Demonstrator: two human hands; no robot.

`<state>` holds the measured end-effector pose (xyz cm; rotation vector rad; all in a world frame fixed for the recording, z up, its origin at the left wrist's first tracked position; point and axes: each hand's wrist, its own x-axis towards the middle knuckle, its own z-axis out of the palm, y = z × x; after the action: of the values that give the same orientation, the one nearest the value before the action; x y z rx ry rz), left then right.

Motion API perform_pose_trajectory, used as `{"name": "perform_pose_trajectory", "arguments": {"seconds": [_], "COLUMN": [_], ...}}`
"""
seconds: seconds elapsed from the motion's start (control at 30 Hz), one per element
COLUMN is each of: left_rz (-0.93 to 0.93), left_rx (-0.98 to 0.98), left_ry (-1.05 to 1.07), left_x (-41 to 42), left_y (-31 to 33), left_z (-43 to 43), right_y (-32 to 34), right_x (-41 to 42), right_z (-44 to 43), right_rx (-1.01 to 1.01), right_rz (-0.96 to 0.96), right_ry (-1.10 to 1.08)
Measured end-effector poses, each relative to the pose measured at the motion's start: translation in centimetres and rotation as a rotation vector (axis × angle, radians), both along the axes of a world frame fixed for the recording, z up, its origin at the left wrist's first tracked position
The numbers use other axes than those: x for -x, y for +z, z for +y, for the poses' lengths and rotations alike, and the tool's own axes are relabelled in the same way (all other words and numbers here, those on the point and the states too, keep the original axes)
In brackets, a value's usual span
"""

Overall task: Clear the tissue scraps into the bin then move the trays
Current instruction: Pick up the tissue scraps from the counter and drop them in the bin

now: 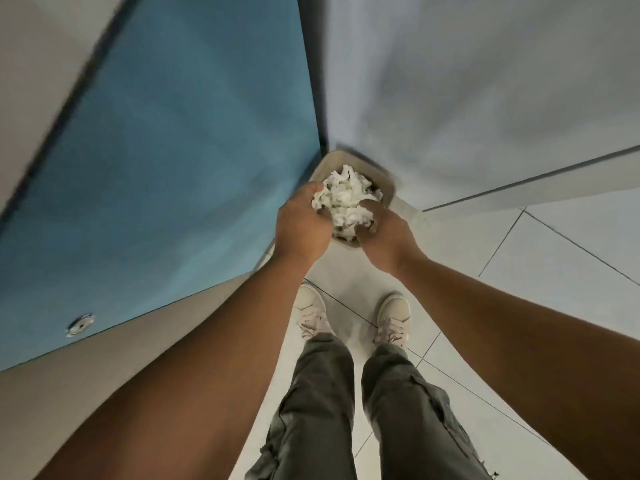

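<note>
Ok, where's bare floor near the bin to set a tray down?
Bare tiles lie right of the bin, below the white wall. Crowded: both hands press tissue scraps into the bin, hemmed by the blue panel.

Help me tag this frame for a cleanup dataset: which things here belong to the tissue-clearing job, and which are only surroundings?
Part of the job:
- tissue scraps, bunched between both hands
- bin, directly beneath them
- left hand
- right hand

Only surroundings:
- blue panel
- tiled floor
- shoes

An office-like interior: pale floor tiles (540, 258), a blue partition panel (166, 161) and a small bin (390, 188) in a corner.
</note>
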<state>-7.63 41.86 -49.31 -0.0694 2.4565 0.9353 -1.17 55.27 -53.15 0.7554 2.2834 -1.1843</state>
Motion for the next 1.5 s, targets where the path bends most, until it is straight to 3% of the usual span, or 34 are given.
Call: {"name": "perform_pose_trajectory", "arguments": {"seconds": [0.2,0.43,0.7,1.13,1.33,1.5], "left_rz": [0.137,0.426,0.670,0.707,0.698,0.657], "left_rx": [-0.062,-0.109,-0.118,0.016,0.017,0.021], "left_ry": [-0.013,-0.022,0.081,0.263,0.279,0.276], "left_x": [-1.3,-3.7,-4.4,3.8,10.4,15.0], "left_y": [13.9,27.5,38.1,43.3,42.6,41.1], "left_z": [1.0,0.2,-3.2,-13.5,-19.5,-24.2], "right_y": [15.4,29.6,39.7,45.6,46.3,45.5], "right_x": [0.3,-0.5,1.0,12.4,21.5,30.2], "right_z": [0.7,1.6,0.2,-8.2,-13.4,-17.8], "right_rx": [-0.005,-0.020,0.020,0.038,-0.034,-0.107], "right_rz": [0.293,0.545,0.766,0.915,0.817,0.688], "right_ry": [-0.012,0.153,0.320,0.532,0.562,0.462]}}
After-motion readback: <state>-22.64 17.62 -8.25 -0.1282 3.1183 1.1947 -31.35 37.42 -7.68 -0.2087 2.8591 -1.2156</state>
